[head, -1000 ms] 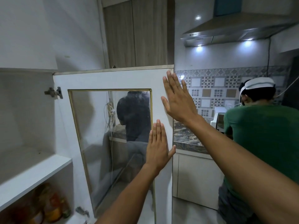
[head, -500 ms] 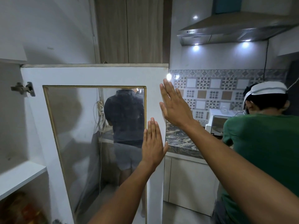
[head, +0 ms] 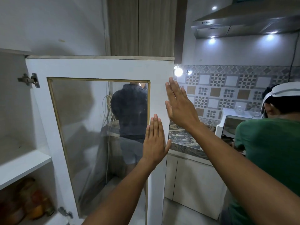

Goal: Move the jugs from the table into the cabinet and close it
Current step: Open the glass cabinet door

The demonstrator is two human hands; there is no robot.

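Blurred jars [head: 24, 207] on the cabinet's lower shelf, cut off.

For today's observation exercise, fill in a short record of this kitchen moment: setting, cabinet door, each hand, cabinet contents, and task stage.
setting: kitchen with a white cabinet, patterned wall tiles and a range hood
cabinet door: door open, glass pane in a white frame
left hand: left hand flat, fingers straight, on the door's free edge
right hand: right hand flat, higher on the same edge
cabinet contents: upper shelf shows nothing; blurred containers below
task stage: door not yet shut
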